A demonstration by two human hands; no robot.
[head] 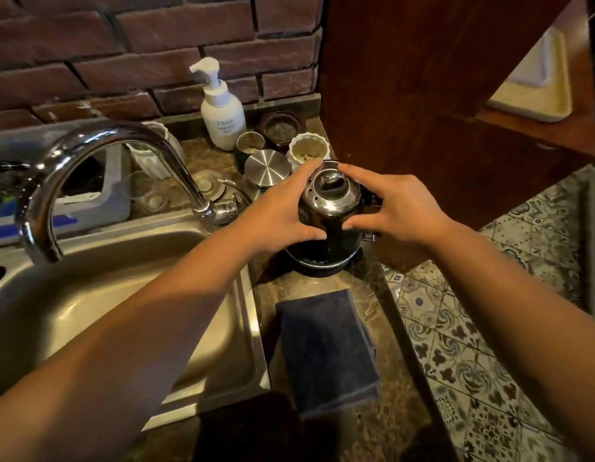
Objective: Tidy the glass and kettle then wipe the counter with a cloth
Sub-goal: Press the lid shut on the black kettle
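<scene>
Kettle point(329, 221) sits upright on its dark base point(317, 266) at the counter's point(382, 425) right edge, just beside the sink point(89, 295). We cup it from both sides: our left hand point(276, 211) and right hand point(394, 208) press spread fingers against its body and shiny lid. A dark folded cloth point(326, 351) lies near the counter's front edge. A glass point(146, 191) stands behind the faucet point(116, 168).

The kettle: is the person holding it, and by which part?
Yes. Both hands hold the kettle by its upper body, left hand and right hand on opposite sides, not by the handle.
</scene>
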